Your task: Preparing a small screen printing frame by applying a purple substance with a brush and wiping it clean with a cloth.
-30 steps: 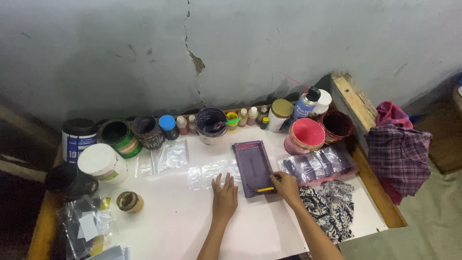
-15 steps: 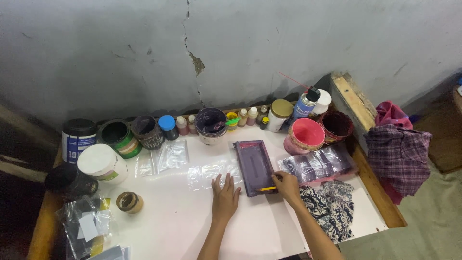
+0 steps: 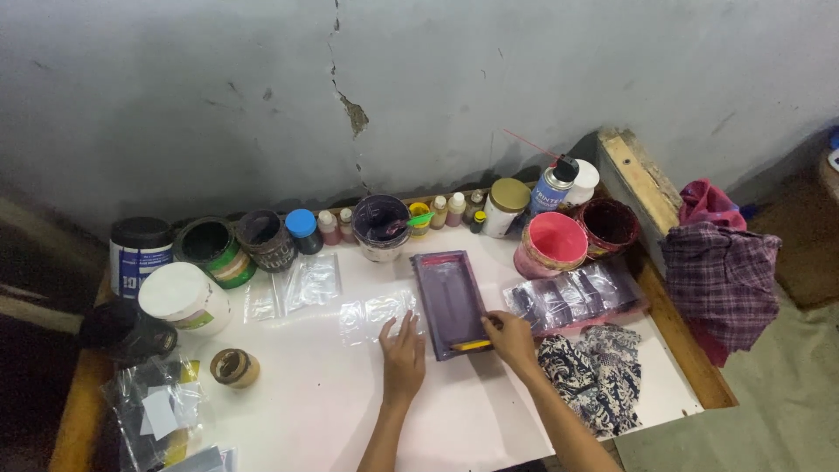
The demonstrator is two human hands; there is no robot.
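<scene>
Printing step, by the look of it: your left hand (image 3: 404, 357) lies flat, holding nothing, beside the purple screen frame (image 3: 450, 301) at table centre. Your right hand (image 3: 509, 339), at the frame's 5 o'clock corner, pinches a yellow squeegee (image 3: 473, 345). The next stroke calls for steady frame pressure.

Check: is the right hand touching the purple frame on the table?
Touching. The head view shows the right hand resting on the near end of the purple frame, fingers on its yellow strip.
</scene>
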